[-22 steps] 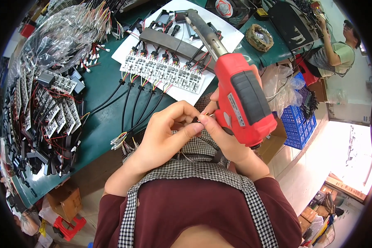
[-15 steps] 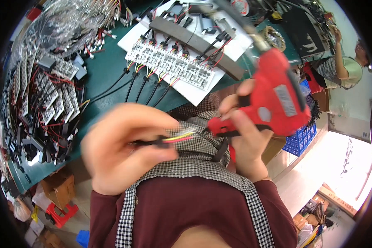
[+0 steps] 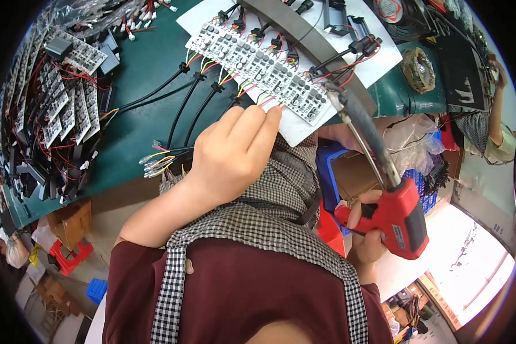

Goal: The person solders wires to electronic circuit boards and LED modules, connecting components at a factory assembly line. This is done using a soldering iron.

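My left hand (image 3: 232,152) is at the near edge of a white circuit board panel (image 3: 258,63). Its fingertips pinch the coloured wire ends (image 3: 268,102) of a cable, right at the panel's edge; most of that cable is hidden by the hand. My right hand (image 3: 366,238) grips a red soldering gun (image 3: 404,223). The gun's long metal nose slants up and left, with its tip close to the panel's right end; I cannot tell whether it touches. To the left of my hand, several black cables (image 3: 180,109) run from the panel's near edge by coloured wires.
A dark bar (image 3: 304,40) lies across the white sheet (image 3: 378,43) behind the panel. Stacked circuit boards (image 3: 69,114) cover the table's left side. A roll of amber tape (image 3: 418,70) sits at the right. Below the table's edge is a blue crate (image 3: 327,163). Another person (image 3: 496,135) is at far right.
My left hand has carried the cable's wire ends from over my lap up to the panel's edge. The soldering gun has moved down and right, and its nose now slants toward the panel.
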`<action>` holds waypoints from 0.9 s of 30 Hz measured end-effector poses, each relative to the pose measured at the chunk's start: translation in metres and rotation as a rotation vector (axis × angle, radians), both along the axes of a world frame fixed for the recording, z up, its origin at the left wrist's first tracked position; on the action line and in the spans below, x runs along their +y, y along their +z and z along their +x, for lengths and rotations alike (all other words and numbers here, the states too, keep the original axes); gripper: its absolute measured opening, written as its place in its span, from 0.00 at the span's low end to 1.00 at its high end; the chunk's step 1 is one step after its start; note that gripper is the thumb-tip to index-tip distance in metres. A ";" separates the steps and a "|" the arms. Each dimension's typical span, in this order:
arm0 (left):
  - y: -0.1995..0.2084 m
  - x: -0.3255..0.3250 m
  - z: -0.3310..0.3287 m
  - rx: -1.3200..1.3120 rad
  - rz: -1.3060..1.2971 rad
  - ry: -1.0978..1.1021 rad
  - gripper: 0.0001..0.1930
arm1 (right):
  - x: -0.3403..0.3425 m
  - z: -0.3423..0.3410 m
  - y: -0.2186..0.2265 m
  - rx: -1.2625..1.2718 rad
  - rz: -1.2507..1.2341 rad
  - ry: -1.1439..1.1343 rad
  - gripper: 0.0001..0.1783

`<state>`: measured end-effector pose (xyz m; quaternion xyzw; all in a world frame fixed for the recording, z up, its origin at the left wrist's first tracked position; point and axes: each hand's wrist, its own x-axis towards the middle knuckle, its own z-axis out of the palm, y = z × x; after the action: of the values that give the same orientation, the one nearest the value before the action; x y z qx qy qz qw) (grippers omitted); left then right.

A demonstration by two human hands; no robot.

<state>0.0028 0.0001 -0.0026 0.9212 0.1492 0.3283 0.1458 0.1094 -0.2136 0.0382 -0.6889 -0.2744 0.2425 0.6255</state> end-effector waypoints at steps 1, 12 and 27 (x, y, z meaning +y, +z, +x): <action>0.001 0.000 0.000 0.018 -0.001 0.005 0.12 | -0.002 0.000 -0.001 0.006 -0.007 0.004 0.38; -0.007 0.010 0.001 -0.014 0.071 -0.081 0.13 | -0.019 0.014 -0.014 -0.044 -0.156 0.157 0.23; 0.004 0.006 0.000 0.019 -0.087 -0.049 0.13 | -0.046 0.026 -0.041 -0.280 -0.260 0.270 0.35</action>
<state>0.0030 0.0063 0.0017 0.9205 0.1419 0.3091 0.1926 0.1356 -0.2596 -0.0032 -0.7478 -0.4146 0.2595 0.4491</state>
